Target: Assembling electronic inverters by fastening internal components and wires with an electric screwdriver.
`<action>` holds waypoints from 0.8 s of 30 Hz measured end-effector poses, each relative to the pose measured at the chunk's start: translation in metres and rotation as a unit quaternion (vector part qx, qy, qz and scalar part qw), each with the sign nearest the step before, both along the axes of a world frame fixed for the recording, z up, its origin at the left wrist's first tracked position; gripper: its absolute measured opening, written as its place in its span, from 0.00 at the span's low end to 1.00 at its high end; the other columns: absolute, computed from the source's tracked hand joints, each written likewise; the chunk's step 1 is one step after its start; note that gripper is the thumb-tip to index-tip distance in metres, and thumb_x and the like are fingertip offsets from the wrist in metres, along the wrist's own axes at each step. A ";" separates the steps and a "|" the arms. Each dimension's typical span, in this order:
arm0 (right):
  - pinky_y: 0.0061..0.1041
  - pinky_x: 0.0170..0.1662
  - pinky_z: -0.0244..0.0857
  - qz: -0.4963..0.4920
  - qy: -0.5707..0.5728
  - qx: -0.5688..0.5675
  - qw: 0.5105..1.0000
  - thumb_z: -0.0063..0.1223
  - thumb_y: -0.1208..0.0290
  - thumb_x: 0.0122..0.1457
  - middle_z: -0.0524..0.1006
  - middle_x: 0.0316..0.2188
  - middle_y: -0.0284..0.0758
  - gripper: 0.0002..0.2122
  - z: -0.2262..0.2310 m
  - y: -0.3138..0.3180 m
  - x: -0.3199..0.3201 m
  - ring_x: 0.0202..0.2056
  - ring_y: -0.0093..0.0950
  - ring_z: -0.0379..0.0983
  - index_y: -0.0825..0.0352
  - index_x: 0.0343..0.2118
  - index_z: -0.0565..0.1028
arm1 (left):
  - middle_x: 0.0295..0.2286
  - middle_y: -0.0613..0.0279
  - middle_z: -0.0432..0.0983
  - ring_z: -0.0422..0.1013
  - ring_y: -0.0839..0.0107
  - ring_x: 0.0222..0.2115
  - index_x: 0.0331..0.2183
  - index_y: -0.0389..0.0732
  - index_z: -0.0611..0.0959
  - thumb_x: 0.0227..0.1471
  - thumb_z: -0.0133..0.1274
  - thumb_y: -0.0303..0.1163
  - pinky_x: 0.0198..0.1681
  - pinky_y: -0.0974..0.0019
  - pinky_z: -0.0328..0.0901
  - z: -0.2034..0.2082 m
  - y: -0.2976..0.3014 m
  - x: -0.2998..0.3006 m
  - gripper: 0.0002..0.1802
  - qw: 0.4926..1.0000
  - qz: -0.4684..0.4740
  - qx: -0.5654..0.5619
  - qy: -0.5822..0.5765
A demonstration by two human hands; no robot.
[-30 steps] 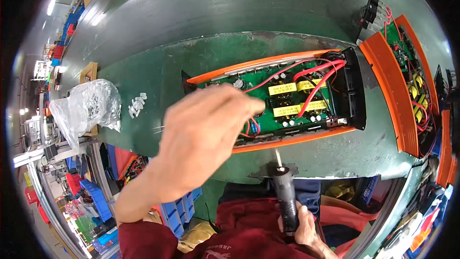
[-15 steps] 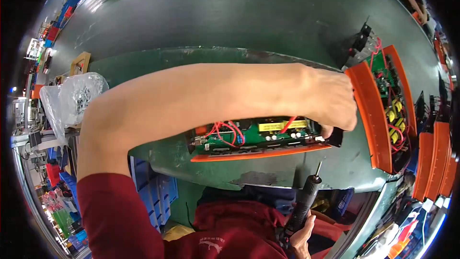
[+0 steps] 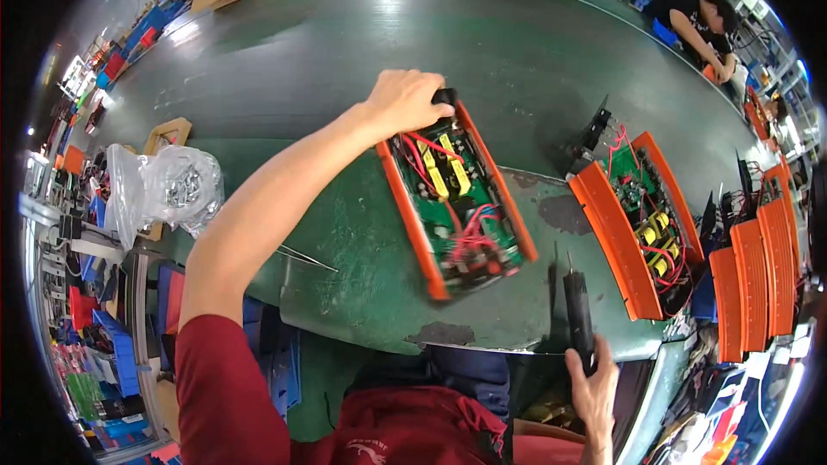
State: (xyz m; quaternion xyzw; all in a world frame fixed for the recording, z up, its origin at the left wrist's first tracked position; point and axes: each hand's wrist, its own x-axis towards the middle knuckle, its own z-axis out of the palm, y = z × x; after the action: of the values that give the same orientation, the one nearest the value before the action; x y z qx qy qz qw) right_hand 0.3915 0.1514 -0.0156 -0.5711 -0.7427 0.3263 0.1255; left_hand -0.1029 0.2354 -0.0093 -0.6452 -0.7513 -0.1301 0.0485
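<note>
An open electronics unit [image 3: 403, 198], with orange side walls around a green circuit board, yellow parts and red wires, lies slanted on the bench in front of me. Its far end is gripped by my left hand [image 3: 405, 103], fingers curled over the black end piece. The near end looks slightly blurred. My right hand [image 3: 594, 383] holds the lower part of a black electric screwdriver [image 3: 579, 319] near the bench's front edge, its bit pointing away from me. The screwdriver is apart from the unit.
A second open orange unit [image 3: 607, 237] stands to the right, with more orange housings [image 3: 758, 280] beyond it. Tweezers [image 3: 308, 258] lie left of the unit. A clear plastic bag of small metal parts [image 3: 183, 188] sits farther left. Another person [image 3: 696, 26] works at the far right.
The unit has swung from lying crosswise to pointing away from me, its far end in my left hand. That hand has moved left and away. The screwdriver has shifted slightly right and forward.
</note>
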 end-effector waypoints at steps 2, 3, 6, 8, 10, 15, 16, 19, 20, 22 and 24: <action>0.40 0.44 0.71 -0.011 -0.008 0.060 0.998 0.64 0.65 0.57 0.80 0.35 0.49 0.22 0.002 0.018 -0.008 0.37 0.46 0.78 0.73 0.51 0.72 | 0.31 0.48 0.83 0.79 0.47 0.36 0.39 0.40 0.84 0.53 0.59 0.49 0.39 0.48 0.71 -0.001 -0.025 0.005 0.21 0.999 0.043 -0.001 -0.034; 0.41 0.46 0.69 0.024 -0.037 0.155 0.987 0.64 0.67 0.56 0.79 0.37 0.49 0.21 0.001 0.027 -0.012 0.39 0.47 0.76 0.72 0.50 0.73 | 0.31 0.48 0.82 0.79 0.47 0.35 0.38 0.40 0.84 0.53 0.59 0.48 0.39 0.48 0.71 -0.001 -0.040 0.008 0.21 0.997 0.058 0.005 -0.040; 0.41 0.49 0.65 0.103 -0.049 0.320 0.941 0.62 0.74 0.57 0.76 0.41 0.46 0.15 0.009 0.053 -0.036 0.44 0.45 0.71 0.71 0.46 0.75 | 0.29 0.47 0.82 0.79 0.46 0.33 0.36 0.38 0.82 0.52 0.61 0.46 0.37 0.48 0.72 -0.006 -0.082 0.033 0.19 0.993 0.100 0.027 -0.052; 0.38 0.51 0.64 0.122 0.038 0.309 0.943 0.58 0.76 0.59 0.75 0.40 0.44 0.09 0.022 0.055 -0.063 0.44 0.43 0.71 0.71 0.42 0.77 | 0.28 0.47 0.82 0.79 0.46 0.33 0.37 0.39 0.83 0.52 0.62 0.44 0.36 0.49 0.72 -0.009 -0.113 0.056 0.18 0.988 0.132 0.054 -0.059; 0.37 0.50 0.65 0.158 0.062 0.291 0.942 0.59 0.76 0.59 0.76 0.39 0.43 0.09 0.021 0.064 -0.093 0.43 0.43 0.72 0.71 0.42 0.77 | 0.25 0.50 0.81 0.78 0.47 0.29 0.31 0.39 0.81 0.52 0.62 0.41 0.32 0.50 0.72 -0.024 -0.139 0.075 0.15 0.977 0.141 0.107 -0.118; 0.38 0.44 0.66 0.211 0.026 0.341 0.916 0.64 0.75 0.54 0.76 0.34 0.38 0.07 0.028 0.069 -0.131 0.38 0.40 0.72 0.68 0.35 0.80 | 0.29 0.56 0.82 0.79 0.51 0.30 0.37 0.40 0.80 0.54 0.62 0.40 0.33 0.54 0.72 -0.014 -0.192 0.127 0.15 0.946 0.253 0.085 -0.184; 0.37 0.44 0.66 0.224 0.023 0.351 0.909 0.65 0.74 0.54 0.76 0.34 0.37 0.07 0.033 0.068 -0.135 0.38 0.39 0.72 0.68 0.35 0.80 | 0.31 0.56 0.82 0.79 0.52 0.31 0.39 0.41 0.80 0.54 0.62 0.40 0.34 0.55 0.72 -0.013 -0.197 0.133 0.16 0.937 0.271 0.099 -0.196; 0.39 0.47 0.64 0.273 -0.010 0.341 0.899 0.69 0.69 0.51 0.76 0.40 0.37 0.10 0.034 0.053 -0.138 0.44 0.39 0.71 0.66 0.33 0.81 | 0.36 0.55 0.81 0.79 0.52 0.34 0.43 0.41 0.80 0.55 0.61 0.40 0.36 0.55 0.72 -0.021 -0.204 0.138 0.17 0.929 0.278 0.134 -0.202; 0.40 0.48 0.63 0.292 -0.028 0.334 0.896 0.69 0.67 0.50 0.75 0.43 0.38 0.11 0.034 0.048 -0.136 0.46 0.40 0.70 0.65 0.33 0.81 | 0.36 0.54 0.81 0.79 0.52 0.34 0.43 0.41 0.80 0.55 0.61 0.40 0.36 0.55 0.72 -0.021 -0.203 0.138 0.17 0.929 0.276 0.140 -0.201; 0.43 0.52 0.62 0.300 -0.052 0.320 0.897 0.70 0.67 0.49 0.74 0.46 0.39 0.12 0.023 0.049 -0.134 0.51 0.41 0.68 0.65 0.35 0.80 | 0.36 0.54 0.80 0.78 0.50 0.35 0.43 0.40 0.80 0.56 0.60 0.39 0.37 0.54 0.72 -0.024 -0.201 0.136 0.16 0.929 0.281 0.131 -0.204; 0.43 0.54 0.62 0.322 -0.063 0.335 0.883 0.69 0.69 0.49 0.74 0.47 0.39 0.13 0.021 0.051 -0.136 0.53 0.42 0.68 0.66 0.37 0.80 | 0.36 0.54 0.81 0.78 0.51 0.35 0.43 0.40 0.81 0.56 0.60 0.38 0.38 0.55 0.72 -0.027 -0.202 0.135 0.16 0.928 0.279 0.129 -0.211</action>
State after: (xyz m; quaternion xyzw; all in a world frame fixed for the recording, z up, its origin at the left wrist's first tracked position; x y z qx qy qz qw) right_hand 0.2558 0.2025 0.0055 -0.2433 -0.9572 0.0438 0.1507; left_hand 0.0316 0.0337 -0.0365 -0.3554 -0.8706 -0.3402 0.0059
